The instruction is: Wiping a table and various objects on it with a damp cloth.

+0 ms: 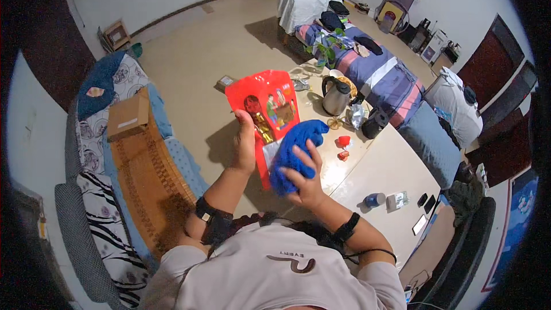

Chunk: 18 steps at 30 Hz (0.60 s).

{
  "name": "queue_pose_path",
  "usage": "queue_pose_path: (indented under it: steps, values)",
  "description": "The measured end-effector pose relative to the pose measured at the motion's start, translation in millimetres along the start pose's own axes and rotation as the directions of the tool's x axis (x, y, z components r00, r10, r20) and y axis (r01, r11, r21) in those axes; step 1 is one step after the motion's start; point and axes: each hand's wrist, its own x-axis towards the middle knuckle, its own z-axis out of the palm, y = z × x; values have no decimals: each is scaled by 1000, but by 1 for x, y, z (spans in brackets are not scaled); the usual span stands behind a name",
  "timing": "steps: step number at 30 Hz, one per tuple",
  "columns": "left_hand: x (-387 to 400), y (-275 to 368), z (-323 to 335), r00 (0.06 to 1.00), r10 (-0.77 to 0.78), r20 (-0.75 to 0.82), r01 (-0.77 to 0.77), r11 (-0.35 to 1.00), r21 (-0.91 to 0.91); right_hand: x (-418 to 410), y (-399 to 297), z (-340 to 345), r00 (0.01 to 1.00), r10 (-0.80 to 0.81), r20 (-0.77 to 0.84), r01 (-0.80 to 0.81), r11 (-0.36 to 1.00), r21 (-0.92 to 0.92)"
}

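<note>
A red plastic food pouch with printed figures and gold lettering is upright in my left hand, whose thumb lies along its left edge. My right hand presses a bunched blue cloth against the lower right of the pouch. The fingers are spread over the cloth, which covers part of the pouch's front. Beyond the pouch, to the right, the table bears a steel electric kettle and two small red pieces, a round one and a torn-looking one.
Right of my right arm stand a blue jar, a clear box and a phone. A dark container and crumpled foil are near the kettle. A cardboard box rests on the sofa at left. A leafy plant rises at the table's far end.
</note>
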Motion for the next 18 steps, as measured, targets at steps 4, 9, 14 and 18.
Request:
queue_pose_path:
  steps: [4, 9, 14, 18]
  values:
    - [5, 4, 7, 997, 67, 40, -66, 997, -27, 4, -2, 10, 987, -108, 118, 133, 965, -226]
    - [13, -9, 10, 975, 56, 217, 39, 912, -408, 44, -18, 20, 996, -62, -69, 51, 988, -147]
    - [-5, 31, 21, 961, 165, 223, -180, 982, 49, 38, 29, 47, 894, 306, -328, -208, 931, 301]
    - [-7, 34, 8, 944, 133, 302, -28, 944, -328, 45, 24, 41, 819, 566, -97, -471, 759, 450]
